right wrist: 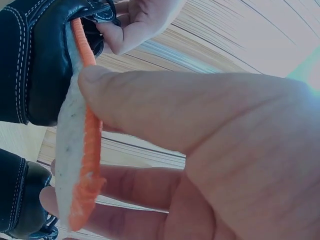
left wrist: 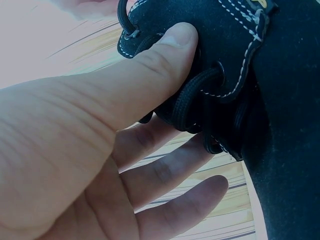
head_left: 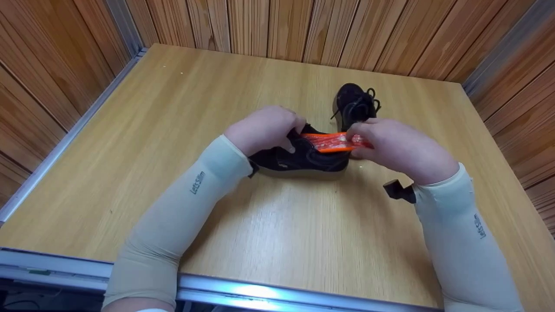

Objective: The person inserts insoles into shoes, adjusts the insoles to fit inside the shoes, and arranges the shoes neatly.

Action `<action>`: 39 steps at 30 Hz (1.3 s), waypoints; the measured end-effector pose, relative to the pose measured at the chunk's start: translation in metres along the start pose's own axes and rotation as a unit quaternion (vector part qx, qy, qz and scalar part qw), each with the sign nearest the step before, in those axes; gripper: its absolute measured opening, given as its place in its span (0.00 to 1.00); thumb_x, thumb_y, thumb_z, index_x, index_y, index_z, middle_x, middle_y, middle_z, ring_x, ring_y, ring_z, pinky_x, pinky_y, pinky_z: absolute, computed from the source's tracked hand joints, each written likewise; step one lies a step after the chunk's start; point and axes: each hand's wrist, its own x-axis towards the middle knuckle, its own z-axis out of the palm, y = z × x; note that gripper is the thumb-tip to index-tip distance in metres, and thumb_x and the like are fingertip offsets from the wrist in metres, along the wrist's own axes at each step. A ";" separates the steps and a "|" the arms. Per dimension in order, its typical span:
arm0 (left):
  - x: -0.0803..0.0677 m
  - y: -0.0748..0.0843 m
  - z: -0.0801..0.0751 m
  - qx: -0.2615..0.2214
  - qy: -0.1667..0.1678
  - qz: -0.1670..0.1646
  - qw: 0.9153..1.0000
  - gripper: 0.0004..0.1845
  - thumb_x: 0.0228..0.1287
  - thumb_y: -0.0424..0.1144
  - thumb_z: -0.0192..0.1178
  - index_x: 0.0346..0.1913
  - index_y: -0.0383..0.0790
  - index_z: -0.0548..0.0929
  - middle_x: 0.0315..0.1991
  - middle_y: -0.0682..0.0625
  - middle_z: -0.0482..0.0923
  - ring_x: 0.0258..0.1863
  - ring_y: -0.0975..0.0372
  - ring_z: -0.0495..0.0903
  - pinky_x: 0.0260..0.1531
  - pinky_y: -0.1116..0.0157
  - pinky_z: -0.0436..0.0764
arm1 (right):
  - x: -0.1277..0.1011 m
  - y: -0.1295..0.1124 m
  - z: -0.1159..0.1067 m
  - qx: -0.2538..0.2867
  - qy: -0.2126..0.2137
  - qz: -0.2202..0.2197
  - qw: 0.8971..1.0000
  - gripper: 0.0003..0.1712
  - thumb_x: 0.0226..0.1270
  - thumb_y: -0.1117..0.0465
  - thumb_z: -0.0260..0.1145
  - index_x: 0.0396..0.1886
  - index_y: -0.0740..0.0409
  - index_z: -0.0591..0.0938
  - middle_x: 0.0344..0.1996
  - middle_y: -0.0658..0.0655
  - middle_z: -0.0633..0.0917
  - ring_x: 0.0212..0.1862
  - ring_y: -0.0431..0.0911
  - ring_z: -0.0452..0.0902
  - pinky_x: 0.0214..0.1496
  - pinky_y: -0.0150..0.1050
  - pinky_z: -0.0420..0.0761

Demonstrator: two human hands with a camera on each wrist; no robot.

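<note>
in the middle of the head view a black suede lace-up shoe with white stitching (head_left: pixel 303 158) lies on the light wooden table (head_left: pixel 173 130), its pale sole edge toward the lower part of the frame. the left hand (head_left: pixel 266 128) sits on the shoe's laced upper, just left of centre; the left wrist view shows its thumb (left wrist: pixel 160 55) pressed against the suede by the black laces (left wrist: pixel 200 87) with the other fingers reaching under the shoe, so the hand is clamped on the shoe's upper.

an orange insole with a pale speckled underside (head_left: pixel 331 142) sticks out of the shoe's opening toward the right of the frame. the right hand (head_left: pixel 396 145), right of centre, pinches the free end of the insole; in the right wrist view its thumb (right wrist: pixel 150 107) lies on the orange edge (right wrist: pixel 90 165) and the fingers close behind the pale face, while the insole's far end runs into the shoe (right wrist: pixel 35 60) at the upper left of that frame.

a second black lace-up shoe (head_left: pixel 354 104) stands just behind the first, above centre. both forearms wear pale sleeves (head_left: pixel 195 195), and a small black piece (head_left: pixel 399 190) juts from the right wrist. wooden panel walls (head_left: pixel 303 26) fill the top of the frame.
</note>
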 end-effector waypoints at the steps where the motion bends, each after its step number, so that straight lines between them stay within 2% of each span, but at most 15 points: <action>1: 0.000 0.000 0.000 0.000 0.000 0.000 1.000 0.16 0.67 0.43 0.79 0.51 0.43 0.85 0.51 0.48 0.88 0.52 0.53 0.84 0.61 0.51 0.83 | 0.000 0.000 -0.001 0.001 -0.002 0.003 1.000 0.16 0.74 0.55 0.76 0.58 0.50 0.87 0.47 0.56 0.88 0.42 0.50 0.81 0.45 0.49 0.82; 6: 0.001 0.001 -0.001 0.001 -0.001 -0.002 1.000 0.16 0.68 0.43 0.78 0.51 0.43 0.85 0.51 0.48 0.87 0.52 0.52 0.83 0.62 0.51 0.83 | -0.004 0.001 -0.003 0.000 0.010 0.004 1.000 0.16 0.72 0.55 0.78 0.57 0.48 0.88 0.48 0.56 0.88 0.42 0.50 0.83 0.45 0.50 0.84; 11: 0.000 0.002 -0.002 -0.002 -0.006 -0.006 1.000 0.16 0.69 0.43 0.78 0.52 0.43 0.85 0.52 0.48 0.87 0.52 0.53 0.83 0.62 0.51 0.82 | -0.006 -0.001 -0.004 -0.006 0.039 -0.014 0.999 0.15 0.69 0.59 0.80 0.53 0.48 0.91 0.48 0.56 0.89 0.41 0.49 0.84 0.43 0.48 0.85; 19: 0.000 0.002 -0.002 -0.003 -0.008 -0.008 1.000 0.16 0.68 0.44 0.78 0.51 0.43 0.85 0.52 0.49 0.87 0.52 0.53 0.83 0.62 0.51 0.83 | -0.006 -0.005 -0.003 -0.026 0.058 -0.028 0.998 0.14 0.70 0.66 0.77 0.53 0.52 0.91 0.48 0.58 0.90 0.40 0.51 0.86 0.44 0.51 0.88; 28: 0.000 0.001 -0.002 -0.008 -0.003 -0.007 1.000 0.16 0.67 0.43 0.78 0.51 0.43 0.85 0.50 0.48 0.87 0.51 0.53 0.83 0.61 0.51 0.83 | -0.005 -0.006 0.001 -0.029 0.084 -0.051 0.995 0.13 0.66 0.68 0.80 0.48 0.52 0.91 0.46 0.57 0.90 0.39 0.50 0.86 0.41 0.51 0.88; 39: 0.000 0.001 0.000 -0.008 -0.006 -0.005 1.000 0.16 0.68 0.43 0.78 0.52 0.43 0.86 0.52 0.47 0.87 0.51 0.53 0.83 0.62 0.51 0.83 | -0.003 -0.008 0.003 -0.044 0.079 -0.054 0.994 0.15 0.67 0.69 0.79 0.51 0.55 0.91 0.46 0.60 0.90 0.39 0.52 0.86 0.43 0.52 0.90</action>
